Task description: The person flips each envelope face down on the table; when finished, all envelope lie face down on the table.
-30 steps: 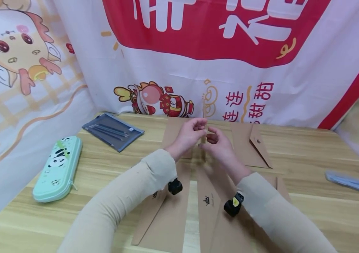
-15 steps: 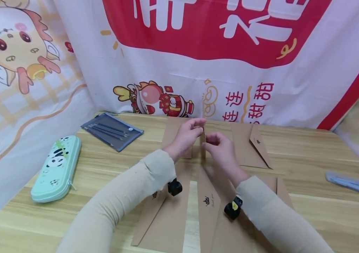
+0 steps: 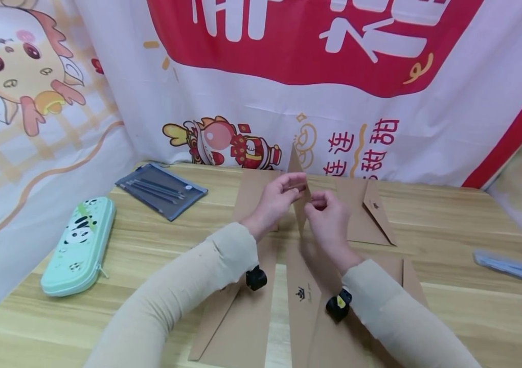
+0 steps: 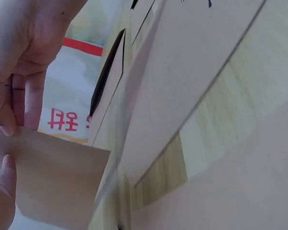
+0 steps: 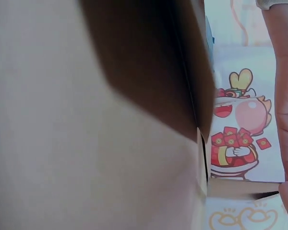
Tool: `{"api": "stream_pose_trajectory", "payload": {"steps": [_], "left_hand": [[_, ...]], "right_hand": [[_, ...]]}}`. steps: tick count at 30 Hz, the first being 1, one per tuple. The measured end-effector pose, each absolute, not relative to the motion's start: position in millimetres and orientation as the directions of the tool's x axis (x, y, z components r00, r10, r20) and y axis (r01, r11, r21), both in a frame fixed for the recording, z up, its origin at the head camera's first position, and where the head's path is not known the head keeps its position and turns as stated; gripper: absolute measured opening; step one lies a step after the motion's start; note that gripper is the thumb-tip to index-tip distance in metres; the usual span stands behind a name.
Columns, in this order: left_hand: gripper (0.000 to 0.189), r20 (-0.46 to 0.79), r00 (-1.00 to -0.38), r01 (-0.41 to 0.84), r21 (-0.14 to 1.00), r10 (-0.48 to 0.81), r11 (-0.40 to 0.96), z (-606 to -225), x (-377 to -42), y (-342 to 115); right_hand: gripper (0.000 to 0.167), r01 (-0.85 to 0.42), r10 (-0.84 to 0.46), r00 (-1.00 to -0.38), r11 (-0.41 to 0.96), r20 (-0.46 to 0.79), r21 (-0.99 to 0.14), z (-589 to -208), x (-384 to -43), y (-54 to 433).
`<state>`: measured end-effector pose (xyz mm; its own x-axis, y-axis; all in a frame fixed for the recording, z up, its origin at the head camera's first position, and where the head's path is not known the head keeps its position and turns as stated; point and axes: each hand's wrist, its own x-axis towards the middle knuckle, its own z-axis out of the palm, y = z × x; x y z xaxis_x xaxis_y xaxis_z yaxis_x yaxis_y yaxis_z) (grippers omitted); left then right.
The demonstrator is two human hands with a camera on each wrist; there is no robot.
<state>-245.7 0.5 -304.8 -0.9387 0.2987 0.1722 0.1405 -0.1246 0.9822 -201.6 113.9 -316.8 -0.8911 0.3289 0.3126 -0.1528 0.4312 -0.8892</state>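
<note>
The left hand point(image 3: 276, 202) and right hand point(image 3: 328, 217) each pinch a flat brown paper envelope point(image 4: 62, 179), thumbs almost closed against fingers, upright near the far edge of the pale wood-grain table point(image 3: 495, 322). A light grip — paper probably creases easily — would serve best. A mint-green, panda-printed pencil case point(image 3: 76, 255) lies by the left edge; white-and-red printed cloth point(image 3: 228, 92) hangs behind.

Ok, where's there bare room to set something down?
Bare tabletop shows on the left, between the pencil case, the pencil pouch and the left sleeve, and on the right, between the envelopes and the light blue item. The middle is crowded: envelopes, left hand, right hand.
</note>
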Motion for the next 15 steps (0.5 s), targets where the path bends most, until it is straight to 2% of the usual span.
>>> {"api": "stream_pose_trajectory", "payload": {"steps": [4,8,11,15], "left_hand": [[0.04,0.209,-0.938,0.171,0.973,0.278,-0.154,-303.3,-241.6,3.5],[0.039,0.212,-0.956,0.177,0.968,0.204,-0.179,-305.2,-236.6,5.1],[0.04,0.202,-0.971,0.175,0.965,0.127,-0.195,-308.2,-232.5,4.1],[0.046,0.199,-0.98,0.191,0.965,0.029,-0.177,-313.5,-227.7,-0.9]], "right_hand": [[0.019,-0.192,0.392,-0.844,0.415,0.365,-0.889,-312.9,-200.7,115.3],[0.019,-0.203,0.439,-0.828,0.347,0.35,-0.916,-312.2,-201.6,117.9],[0.021,-0.229,0.472,-0.82,0.247,0.324,-0.942,-313.4,-203.0,120.0],[0.02,-0.291,0.496,-0.826,0.03,0.267,-0.956,-314.0,-203.3,121.5]]}}
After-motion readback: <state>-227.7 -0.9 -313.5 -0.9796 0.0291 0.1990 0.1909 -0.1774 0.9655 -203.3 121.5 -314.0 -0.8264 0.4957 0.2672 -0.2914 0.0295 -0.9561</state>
